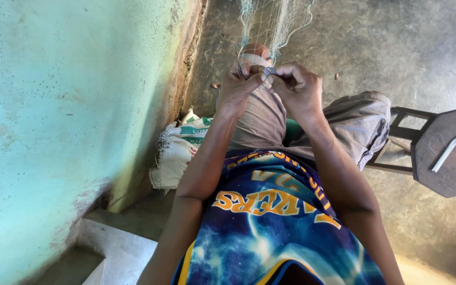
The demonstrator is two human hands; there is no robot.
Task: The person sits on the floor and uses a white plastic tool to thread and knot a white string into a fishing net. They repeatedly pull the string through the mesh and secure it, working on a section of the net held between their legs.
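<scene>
Head camera looks down: left hand [237,87] and right hand [297,87] meet above the knee, fingers pinched on the pale fishing net [270,24] that hangs taut away from them, the right fingertips also nipping a small bluish netting tool [269,70]. Just left lies a woven sack [178,150] against the turquoise wall [64,116]; right, a white stick [445,153] rests on a dark wooden stool [449,153].

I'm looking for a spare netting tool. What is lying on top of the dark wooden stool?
On the stool lies one slim white pointed tool, away from both hands. The picture's right edge cuts off part of the seat.
</scene>
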